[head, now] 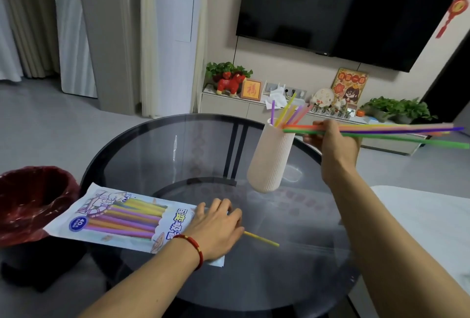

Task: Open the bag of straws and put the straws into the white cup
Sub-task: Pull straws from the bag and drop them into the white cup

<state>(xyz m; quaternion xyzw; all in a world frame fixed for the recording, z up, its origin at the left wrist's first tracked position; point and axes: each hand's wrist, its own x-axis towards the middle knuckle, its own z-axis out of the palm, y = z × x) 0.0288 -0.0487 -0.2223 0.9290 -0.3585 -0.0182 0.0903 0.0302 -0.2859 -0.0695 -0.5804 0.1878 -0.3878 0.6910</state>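
The white ribbed cup (pixel 272 157) stands on the round glass table (pixel 142 144) with several coloured straws (pixel 288 111) upright in it. My right hand (pixel 333 139) is shut on a bundle of straws (pixel 396 130) held level, their left tips over the cup's rim. The printed straw bag (pixel 119 218) lies flat at the table's left, with straws still showing inside it. My left hand (pixel 216 226) rests palm down on the bag's open end. One yellow straw (pixel 262 238) lies on the glass, sticking out from under that hand.
A bin with a dark red liner (pixel 33 198) stands beside the table at the left. Behind the table runs a low cabinet (pixel 229 106) with plants and ornaments under a wall television (pixel 343 7). A white surface (pixel 419 210) sits at the right.
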